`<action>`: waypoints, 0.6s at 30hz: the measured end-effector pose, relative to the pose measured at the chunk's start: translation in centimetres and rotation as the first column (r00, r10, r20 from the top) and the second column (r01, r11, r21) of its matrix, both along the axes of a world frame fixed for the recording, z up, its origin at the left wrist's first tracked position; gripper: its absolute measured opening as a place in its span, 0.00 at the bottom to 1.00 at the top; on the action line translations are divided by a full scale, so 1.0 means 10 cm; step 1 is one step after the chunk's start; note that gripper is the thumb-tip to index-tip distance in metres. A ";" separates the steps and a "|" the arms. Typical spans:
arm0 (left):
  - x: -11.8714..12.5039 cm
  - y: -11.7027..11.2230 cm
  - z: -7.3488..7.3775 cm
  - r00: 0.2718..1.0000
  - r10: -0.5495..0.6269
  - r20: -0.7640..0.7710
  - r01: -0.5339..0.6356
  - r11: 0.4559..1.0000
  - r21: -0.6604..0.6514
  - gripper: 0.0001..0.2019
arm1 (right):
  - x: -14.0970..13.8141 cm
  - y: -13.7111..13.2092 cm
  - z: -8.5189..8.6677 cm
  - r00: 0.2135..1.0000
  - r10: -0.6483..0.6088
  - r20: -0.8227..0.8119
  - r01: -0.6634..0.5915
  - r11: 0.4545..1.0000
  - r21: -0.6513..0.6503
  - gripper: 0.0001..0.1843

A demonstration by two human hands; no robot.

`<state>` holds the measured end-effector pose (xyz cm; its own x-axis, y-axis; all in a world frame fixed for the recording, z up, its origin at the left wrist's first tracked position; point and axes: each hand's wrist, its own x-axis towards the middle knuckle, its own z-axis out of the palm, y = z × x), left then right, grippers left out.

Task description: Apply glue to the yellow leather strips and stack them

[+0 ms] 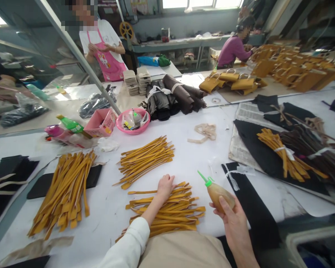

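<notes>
My right hand (234, 219) is wrapped round a squeeze bottle (219, 195) of tan liquid, probably glue, its green nozzle pointing up and left. My left hand (165, 188) is curled closed at the far edge of the nearest pile of mustard-yellow straps (170, 214). One strap (141, 192) runs under that hand; whether the fingers grip it is hidden. Just beyond lies a second strap pile (146, 158), set apart from the first. Another heap of straps (64, 190) rests at the left, partly on a black piece (93, 176).
Black material (251, 201) lies right of the bottle. Further right, a tied strap bundle (284, 152) sits on black sheets. A pink basket (133, 121), a pink box (102, 123) and dark rolls (181, 93) stand behind. Two people (104, 48) (234, 50) are across the tables, near yellow bags (296, 69).
</notes>
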<state>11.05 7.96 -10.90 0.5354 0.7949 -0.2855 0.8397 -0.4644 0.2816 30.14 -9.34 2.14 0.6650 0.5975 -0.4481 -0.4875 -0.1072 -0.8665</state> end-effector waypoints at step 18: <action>-0.25 -0.10 0.57 0.970 0.126 0.206 -0.124 0.992 -0.023 0.12 | -0.09 0.13 0.01 0.996 0.093 -0.006 -0.093 0.995 0.021 0.29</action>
